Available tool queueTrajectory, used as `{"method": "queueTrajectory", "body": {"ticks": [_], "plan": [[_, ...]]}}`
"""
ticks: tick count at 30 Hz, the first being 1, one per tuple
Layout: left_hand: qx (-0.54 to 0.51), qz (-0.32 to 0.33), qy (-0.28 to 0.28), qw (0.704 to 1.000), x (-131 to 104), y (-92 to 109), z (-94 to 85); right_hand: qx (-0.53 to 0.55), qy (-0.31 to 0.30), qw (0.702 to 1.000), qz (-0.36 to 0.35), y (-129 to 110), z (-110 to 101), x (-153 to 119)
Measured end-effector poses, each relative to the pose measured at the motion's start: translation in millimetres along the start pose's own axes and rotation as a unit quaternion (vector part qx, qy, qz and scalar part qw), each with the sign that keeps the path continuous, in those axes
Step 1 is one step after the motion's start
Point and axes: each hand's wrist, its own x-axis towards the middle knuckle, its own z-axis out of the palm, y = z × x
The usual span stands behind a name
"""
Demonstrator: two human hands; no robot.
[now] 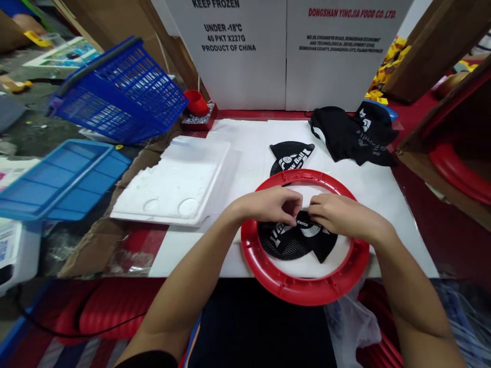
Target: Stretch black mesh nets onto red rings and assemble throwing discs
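A red plastic ring (305,294) lies at the table's front edge, its ribbed side facing up. Inside it is a black mesh fabric piece (291,245) with white lettering. My left hand (270,204) reaches over the ring's left rim, thumb and fingers pinched at the fabric's upper edge. From the right, my right hand (341,214) crosses the rim with its fingers closed on the same edge. My fingers partly hide where they grip. Just beyond the ring, another black mesh piece (293,156) with white print lies flat, partly covered by the rim.
Black printed fabric pieces (353,133) are heaped at back right. A white foam lid (172,179) lies to the left, beside a blue basket (123,92) and a blue lid (61,179). A red cup (196,103) stands behind. A white carton (284,56) closes off the back.
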Motion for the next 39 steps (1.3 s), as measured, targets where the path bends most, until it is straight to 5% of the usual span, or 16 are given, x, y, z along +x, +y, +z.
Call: {"method": "queueTrajectory", "body": {"ticks": [7,12,14,16,18,23,27,34,39], "plan": [[-0.045,0.015,0.058,0.997,-3.8,4.6,-4.9,0.222,0.117,0.968,0.013,4.7,-18.6,-12.2],[-0.051,0.066,0.165,0.983,1.3,9.2,0.7,0.515,0.187,0.833,0.082,10.9,-16.6,-11.9],[-0.092,0.063,0.179,0.977,0.7,12.1,1.2,0.564,0.174,0.800,0.104,12.7,-16.7,-11.8],[-0.130,0.042,0.182,0.974,-2.1,15.7,0.1,0.553,0.150,0.810,0.123,14.0,-19.1,-13.9],[-0.133,0.025,0.168,0.976,-4.3,18.4,-0.2,0.490,0.136,0.852,0.125,14.9,-21.5,-16.1],[0.080,-0.004,0.260,0.962,6.7,7.3,8.7,0.248,0.180,0.942,0.135,17.9,-13.7,-6.4],[0.198,-0.017,0.277,0.940,18.0,-11.0,13.3,0.147,0.180,0.960,0.158,21.5,1.4,10.1],[0.237,0.035,0.248,0.939,17.6,-20.9,10.0,0.054,0.152,0.979,0.124,25.6,18.0,22.3],[0.264,0.059,0.290,0.918,21.7,-25.7,7.6,0.080,0.217,0.967,0.109,37.1,14.8,23.0]]}}
